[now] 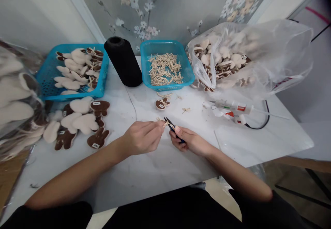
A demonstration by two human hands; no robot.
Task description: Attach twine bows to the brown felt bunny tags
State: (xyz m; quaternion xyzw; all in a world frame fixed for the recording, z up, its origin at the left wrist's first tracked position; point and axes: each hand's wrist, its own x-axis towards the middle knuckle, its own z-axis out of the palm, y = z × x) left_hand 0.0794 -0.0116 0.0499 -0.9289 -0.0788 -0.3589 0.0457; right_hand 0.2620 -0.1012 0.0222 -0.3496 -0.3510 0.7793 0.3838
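Note:
My left hand (143, 137) pinches a small tan twine bow (162, 120) between thumb and fingertips above the white table (155, 174). My right hand (190, 140) grips small dark thread snips (171, 125), whose blades point at the bow and touch its end. A brown felt piece with a bow on it (162, 104) lies just beyond my hands. Two loose bows (186, 110) rest near it.
At the back stand a blue tray of bows (165, 65), a black thread cone (124, 62), a blue basket of felt pieces (74, 71) and a plastic bag of pieces (240, 56). A glue gun (232, 109) lies right. More felt pieces (80, 122) lie left.

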